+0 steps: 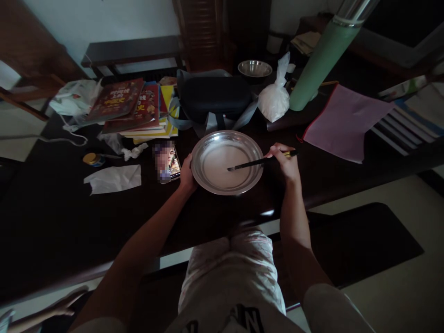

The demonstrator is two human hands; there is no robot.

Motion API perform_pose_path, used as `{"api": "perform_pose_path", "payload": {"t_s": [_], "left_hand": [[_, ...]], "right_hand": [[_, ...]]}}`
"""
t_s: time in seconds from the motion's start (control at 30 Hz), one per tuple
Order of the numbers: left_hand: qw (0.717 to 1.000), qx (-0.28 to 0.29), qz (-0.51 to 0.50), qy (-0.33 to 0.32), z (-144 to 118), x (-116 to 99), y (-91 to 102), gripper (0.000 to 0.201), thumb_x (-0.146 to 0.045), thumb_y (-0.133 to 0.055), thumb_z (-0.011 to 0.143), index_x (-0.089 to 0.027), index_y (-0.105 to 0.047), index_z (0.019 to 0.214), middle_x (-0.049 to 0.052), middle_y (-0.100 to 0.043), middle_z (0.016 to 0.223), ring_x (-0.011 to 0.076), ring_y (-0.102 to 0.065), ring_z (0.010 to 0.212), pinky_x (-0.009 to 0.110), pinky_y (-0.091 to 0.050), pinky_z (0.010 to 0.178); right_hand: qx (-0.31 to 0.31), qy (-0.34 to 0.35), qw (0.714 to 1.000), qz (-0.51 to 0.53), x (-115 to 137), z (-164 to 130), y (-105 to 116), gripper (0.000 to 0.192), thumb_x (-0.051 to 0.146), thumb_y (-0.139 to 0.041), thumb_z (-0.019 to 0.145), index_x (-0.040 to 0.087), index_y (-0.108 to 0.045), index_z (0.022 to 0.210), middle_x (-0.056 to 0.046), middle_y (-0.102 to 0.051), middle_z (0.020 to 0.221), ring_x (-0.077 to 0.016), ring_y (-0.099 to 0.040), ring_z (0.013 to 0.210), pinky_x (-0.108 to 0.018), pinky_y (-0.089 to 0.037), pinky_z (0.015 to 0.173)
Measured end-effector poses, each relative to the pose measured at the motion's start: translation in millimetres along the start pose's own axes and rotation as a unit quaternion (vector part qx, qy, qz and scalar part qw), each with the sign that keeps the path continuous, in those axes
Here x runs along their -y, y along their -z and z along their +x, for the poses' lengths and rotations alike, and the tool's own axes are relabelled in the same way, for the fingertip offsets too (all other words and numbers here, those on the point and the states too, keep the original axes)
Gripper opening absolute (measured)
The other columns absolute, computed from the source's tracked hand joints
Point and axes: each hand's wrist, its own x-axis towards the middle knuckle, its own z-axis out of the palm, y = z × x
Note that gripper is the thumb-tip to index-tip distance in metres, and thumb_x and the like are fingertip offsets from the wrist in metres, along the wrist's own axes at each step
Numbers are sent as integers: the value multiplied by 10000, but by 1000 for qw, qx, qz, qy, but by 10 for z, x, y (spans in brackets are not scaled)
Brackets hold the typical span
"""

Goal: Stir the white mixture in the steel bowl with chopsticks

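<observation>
A round metal bowl (255, 181) sits on the dark table in front of me, with a smooth whitish substance (218, 167) in its bottom; whether it is powder or liquid I cannot tell. My left hand (188, 175) grips the bowl's left rim. In my right hand (285, 162) are black chopsticks (248, 163) with gold near the top end, held slanting over the right rim. Their tips meet the whitish substance near the bowl's middle. Left of my left hand lies a lit phone (170, 162).
Behind the bowl stand a black case (215, 97), a tied bag of white powder (274, 102), a green bottle (321, 64) and another metal bowl (255, 68). Books (116, 99) and a paper sheet (114, 179) lie left, a pink pouch (343, 122) right. Another person's hand (69, 304) shows lower left.
</observation>
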Motion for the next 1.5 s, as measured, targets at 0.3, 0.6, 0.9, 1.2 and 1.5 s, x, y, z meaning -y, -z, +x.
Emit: {"api": "perform_pose_path", "payload": {"t_s": [0.3,0.6,0.9,1.2,1.5], "left_hand": [[1000,-13,-1,18,21,4,9,265,-492,-764,780,-229,-732,782,3,-766,754,244,-754,902,338,-590,858],[1000,-12,9,5,44,28,26,301,-521,-785,771,-228,-724,804,14,-749,748,275,-754,954,369,-593,880],[1000,3,-10,12,39,26,28,276,-491,-785,795,-219,-743,802,23,-756,773,248,-752,917,335,-593,863],[1000,-5,-17,25,0,-7,-25,236,-444,-752,835,-211,-731,800,30,-776,803,270,-756,996,362,-593,920],[1000,6,-21,10,30,16,-2,273,-470,-814,780,-214,-720,772,16,-762,774,264,-758,949,347,-592,886]], "right_hand": [[-13,-2,1000,10,-1,15,0,548,777,-728,811,266,-699,613,2,-711,651,-187,-673,676,-359,-540,727],[4,15,1000,-4,-10,14,-13,528,769,-724,823,271,-712,649,5,-714,670,-189,-682,699,-365,-556,753],[30,15,999,4,-9,17,-25,515,763,-751,804,271,-738,653,3,-730,689,-185,-689,703,-352,-536,725],[40,10,999,1,-16,20,-19,522,768,-754,795,269,-734,641,4,-727,686,-188,-691,712,-356,-534,734],[36,6,999,18,-28,14,-11,519,744,-763,807,260,-717,624,13,-722,651,-183,-702,678,-343,-545,717]]}}
